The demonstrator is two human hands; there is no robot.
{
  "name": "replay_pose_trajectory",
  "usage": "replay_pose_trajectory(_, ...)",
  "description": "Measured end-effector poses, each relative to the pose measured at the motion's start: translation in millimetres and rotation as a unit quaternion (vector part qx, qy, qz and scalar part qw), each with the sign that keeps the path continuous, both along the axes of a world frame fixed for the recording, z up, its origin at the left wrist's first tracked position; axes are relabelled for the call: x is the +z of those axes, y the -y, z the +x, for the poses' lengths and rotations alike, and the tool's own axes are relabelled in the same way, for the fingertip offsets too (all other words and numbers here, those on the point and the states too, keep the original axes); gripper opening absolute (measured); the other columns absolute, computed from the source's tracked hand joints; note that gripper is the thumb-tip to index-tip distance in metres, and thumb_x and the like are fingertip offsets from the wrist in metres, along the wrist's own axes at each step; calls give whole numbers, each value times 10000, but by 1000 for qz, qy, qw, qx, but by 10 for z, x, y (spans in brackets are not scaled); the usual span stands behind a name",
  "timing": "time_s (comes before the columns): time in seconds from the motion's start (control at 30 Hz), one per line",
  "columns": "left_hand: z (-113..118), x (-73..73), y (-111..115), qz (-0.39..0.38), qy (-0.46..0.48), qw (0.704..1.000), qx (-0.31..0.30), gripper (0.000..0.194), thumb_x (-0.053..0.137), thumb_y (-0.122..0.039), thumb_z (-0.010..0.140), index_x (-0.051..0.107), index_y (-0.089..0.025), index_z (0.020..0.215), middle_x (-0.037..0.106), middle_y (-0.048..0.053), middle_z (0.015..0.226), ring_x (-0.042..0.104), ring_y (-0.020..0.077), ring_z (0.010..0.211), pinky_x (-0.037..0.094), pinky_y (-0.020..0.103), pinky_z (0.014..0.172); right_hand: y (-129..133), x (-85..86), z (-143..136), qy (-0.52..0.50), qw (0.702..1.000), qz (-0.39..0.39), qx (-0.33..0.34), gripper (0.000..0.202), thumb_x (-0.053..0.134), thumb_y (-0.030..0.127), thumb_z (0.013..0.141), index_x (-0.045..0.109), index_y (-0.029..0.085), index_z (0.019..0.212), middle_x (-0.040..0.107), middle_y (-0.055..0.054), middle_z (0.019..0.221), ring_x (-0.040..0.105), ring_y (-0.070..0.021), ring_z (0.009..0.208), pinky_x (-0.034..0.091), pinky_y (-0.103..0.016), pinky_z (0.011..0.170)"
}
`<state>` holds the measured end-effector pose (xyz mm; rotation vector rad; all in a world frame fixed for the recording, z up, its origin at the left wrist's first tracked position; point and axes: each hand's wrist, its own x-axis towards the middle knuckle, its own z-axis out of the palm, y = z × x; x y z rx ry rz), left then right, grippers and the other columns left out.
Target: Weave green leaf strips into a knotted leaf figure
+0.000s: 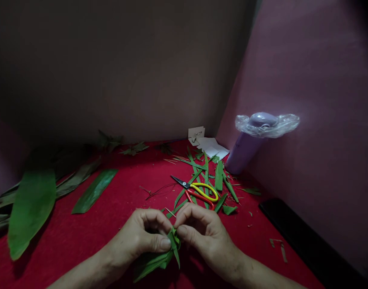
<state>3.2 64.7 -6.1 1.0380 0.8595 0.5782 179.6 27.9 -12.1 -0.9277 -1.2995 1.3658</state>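
Near the bottom middle, a bundle of folded green leaf strips [154, 263] hangs between my hands. My left hand [138, 233] is closed on it, thumb and fingers pinching its upper part. At the bundle's top end, the thumb and index finger of my right hand [203, 233] pinch a leaf tip. A thin pale stick [170, 212] shows just behind my fingertips; whether it is held or lying on the cloth I cannot tell. Scissors [187, 186] with one yellow and one red handle lie spread just beyond my right hand.
Cut leaf strips [219, 176] litter the red cloth [105, 233] around the scissors. Large leaves [33, 212] lie at left. White papers [213, 147] and a purple bottle [247, 150] topped with clear plastic stand by the right wall. A long black object [301, 237] lies along that wall.
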Motion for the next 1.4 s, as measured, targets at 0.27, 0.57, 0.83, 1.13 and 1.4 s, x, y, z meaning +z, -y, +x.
replay_pose_trajectory(0.27,35,-19,34,-1,51,999,15,261,823,-146,530,736,-177,774,692,-22,593,591,90,496,461,179,496,37,19,18,113,984,116,-74,80,559,126,801,597,186,765,537,1,745,505,-140,718,388,-268,650)
replay_pose_trajectory(0.57,8,-18,36,-6,61,996,69,191,809,-135,564,751,-186,739,725,-2,620,618,111,499,491,196,489,59,49,1,100,992,52,-58,194,416,309,931,546,195,843,484,33,662,450,-97,578,371,-234,551)
replay_pose_trajectory(0.83,8,18,14,23,31,994,104,203,818,-140,547,762,-202,733,746,1,652,628,114,549,491,190,534,88,105,2,173,966,171,-89,52,530,129,808,566,166,798,536,-13,727,512,-134,655,404,-258,586)
replay_pose_trajectory(1.13,43,56,27,67,2,991,115,192,815,-161,535,774,-211,715,756,16,673,641,143,604,507,208,577,73,93,-6,223,950,195,-94,108,513,70,790,569,149,741,522,-13,687,505,-123,620,381,-248,565)
replay_pose_trajectory(1.4,43,85,44,154,-37,983,91,136,773,-163,602,777,-202,732,708,17,663,611,144,616,485,205,555,70,50,33,296,927,215,-78,113,512,66,758,569,163,753,510,-1,693,455,-115,592,341,-254,544)
